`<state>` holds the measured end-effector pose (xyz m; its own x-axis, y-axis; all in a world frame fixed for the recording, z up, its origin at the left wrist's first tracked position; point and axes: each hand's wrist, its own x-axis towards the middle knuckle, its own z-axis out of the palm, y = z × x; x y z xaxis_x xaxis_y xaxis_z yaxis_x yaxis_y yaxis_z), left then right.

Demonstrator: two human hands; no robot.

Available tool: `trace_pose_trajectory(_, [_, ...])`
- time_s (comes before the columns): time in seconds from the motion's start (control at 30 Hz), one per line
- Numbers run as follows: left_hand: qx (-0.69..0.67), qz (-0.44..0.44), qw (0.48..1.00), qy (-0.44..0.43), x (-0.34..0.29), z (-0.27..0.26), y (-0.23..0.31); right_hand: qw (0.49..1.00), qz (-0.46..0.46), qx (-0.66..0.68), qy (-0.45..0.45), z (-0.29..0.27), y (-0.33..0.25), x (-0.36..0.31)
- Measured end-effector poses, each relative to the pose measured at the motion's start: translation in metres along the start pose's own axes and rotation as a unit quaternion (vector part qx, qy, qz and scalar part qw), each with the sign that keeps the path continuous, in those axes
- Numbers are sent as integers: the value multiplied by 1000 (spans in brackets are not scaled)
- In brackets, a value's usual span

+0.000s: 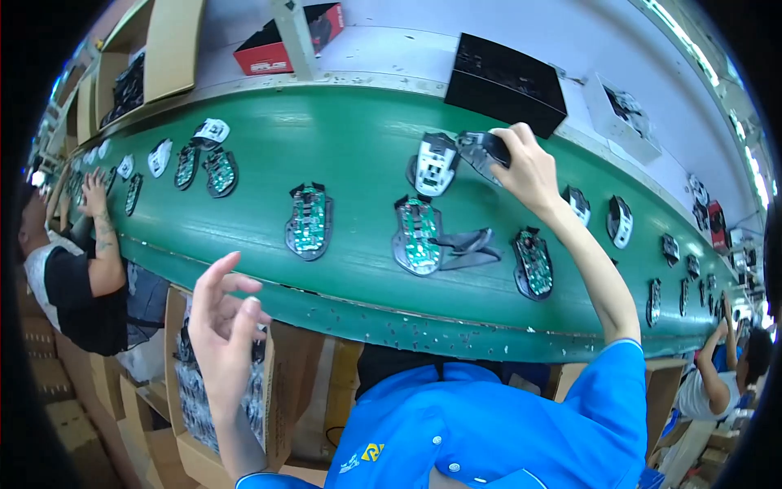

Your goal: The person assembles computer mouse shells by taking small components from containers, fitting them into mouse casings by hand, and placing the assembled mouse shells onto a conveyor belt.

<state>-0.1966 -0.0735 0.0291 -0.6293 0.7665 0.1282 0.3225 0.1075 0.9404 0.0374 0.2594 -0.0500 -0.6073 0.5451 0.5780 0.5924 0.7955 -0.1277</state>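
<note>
Your blue shirt [489,432] fills the foreground — keep it back. Your left hand [224,322] is raised, fingers curved around nothing; your right hand [528,169] pinches the dark shell [477,152] — hold it by its edges, clear of the white mouse piece [436,167] at its left.
</note>
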Motion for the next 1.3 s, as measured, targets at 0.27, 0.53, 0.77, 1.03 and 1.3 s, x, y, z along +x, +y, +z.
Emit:
trace_pose_trajectory(0.27, [-72, 0, 997, -6, 64, 15, -15, 973, -221, -2, 62, 71, -90, 105])
trace_pose_trajectory(0.53, [25, -4, 998, 63, 94, -27, -50, 953, -272, -52, 121, 155, -153, 129])
trace_pose_trajectory(0.77, [486, -15, 856, 174, 268, -93, -132, 971, -186, 108, -108, 100, -145, 115])
trace_pose_trajectory(1.03, [665, -153, 728, 67, 399, -94, -154, 977, 6, 149, -151, -39, -52, 37])
trace_pose_trajectory(1.3, [583, 43, 806, 90, 442, -86, -203, 945, -83, 101, -301, -46, -64, -29])
